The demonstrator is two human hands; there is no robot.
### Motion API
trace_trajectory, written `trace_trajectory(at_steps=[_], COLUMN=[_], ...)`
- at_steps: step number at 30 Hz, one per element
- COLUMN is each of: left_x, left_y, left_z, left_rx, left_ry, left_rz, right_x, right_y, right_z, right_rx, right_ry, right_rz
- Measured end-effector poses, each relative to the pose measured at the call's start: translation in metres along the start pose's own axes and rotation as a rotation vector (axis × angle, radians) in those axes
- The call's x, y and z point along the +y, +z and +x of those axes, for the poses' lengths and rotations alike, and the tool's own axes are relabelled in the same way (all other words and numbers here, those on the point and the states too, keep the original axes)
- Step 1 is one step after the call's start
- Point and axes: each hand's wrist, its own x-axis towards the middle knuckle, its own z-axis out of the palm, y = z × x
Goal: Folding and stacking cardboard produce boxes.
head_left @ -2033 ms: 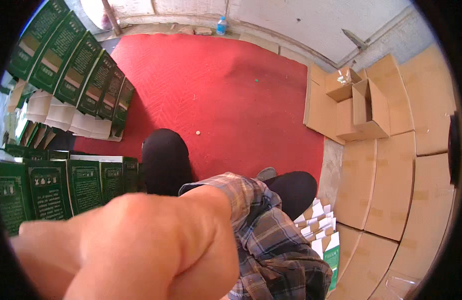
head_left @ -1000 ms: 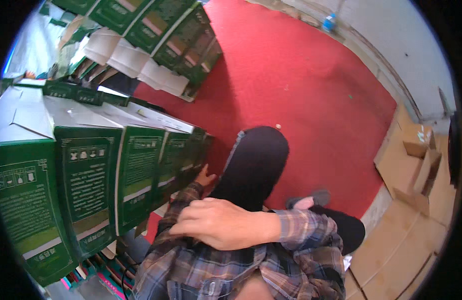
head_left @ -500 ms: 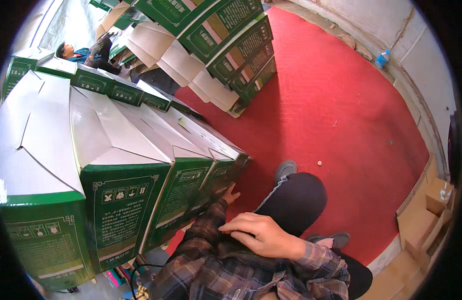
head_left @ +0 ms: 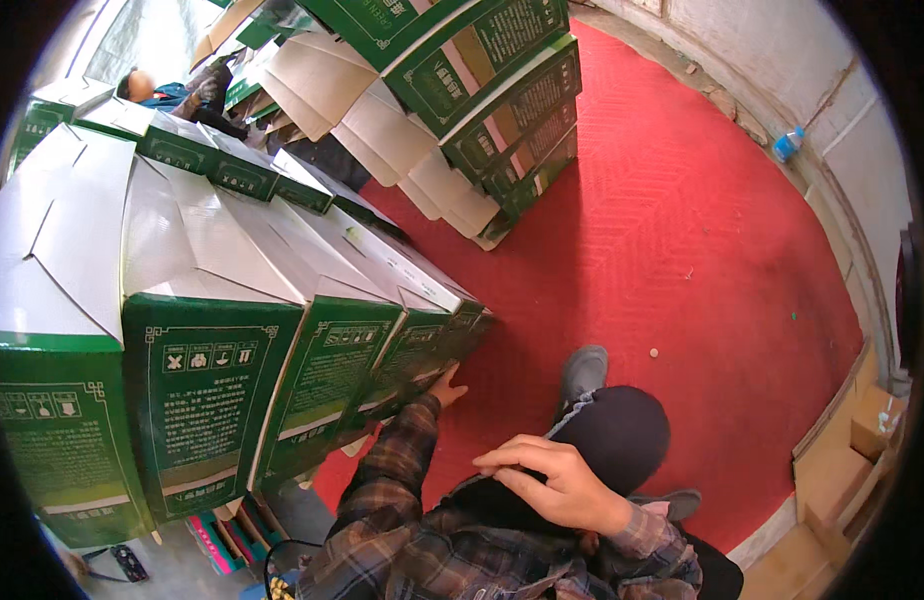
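Note:
A row of green cartons (head_left: 210,400) with white folded tops (head_left: 197,235) stands on the left, side by side and tightly packed. My left hand (head_left: 447,388) reaches low beside the far end of this row, thumb and finger apart, close against the cartons' lower side. Part of that hand is hidden, so I cannot tell how firmly it touches. Over my bent leg hovers my right hand (head_left: 562,483), its fingers stretched out and the thumb a little below them. It holds nothing that I can see.
A stack of green cartons with open flaps (head_left: 512,120) stands ahead on the red mat (head_left: 702,240). Another person (head_left: 177,98) is at the far left. A blue bottle (head_left: 788,145) lies by the wall, brown cardboard (head_left: 832,470) at the right, a cable (head_left: 270,560) below the row.
The near carton row has shifted left in view, while the far stack sits further right and lower. My left hand has moved slightly left with the row, my right hand slightly right.

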Motion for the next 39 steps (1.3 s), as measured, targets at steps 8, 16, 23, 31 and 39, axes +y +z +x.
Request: trace_trajectory(at_steps=[8, 16, 23, 31, 39], left_x=[-0.003, 0.025, 0.019, 0.014, 0.008], left_y=[-0.009, -0.013, -0.008, -0.002, -0.002], left_z=[0.015, -0.006, -0.006, 0.002, 0.033], left_rx=[-0.007, 0.013, 0.164, 0.34, 0.369], left_ry=[0.024, -0.078, 0.0, -0.075, 0.062], left_rz=[0.031, 0.062, 0.146, 0.083, 0.237], right_x=[-0.015, -0.029, -0.01, 0.004, -0.01], right_y=[-0.025, -0.067, -0.081, -0.087, -0.068], right_z=[-0.03, -0.129, -0.234, -0.322, -0.372], right_rx=[0.06, 0.637, 0.924, 1.016, 1.169], right_ry=[-0.054, 0.074, 0.23, 0.361, 0.473], right_rz=[-0.019, -0.17, -0.224, -0.312, -0.376])
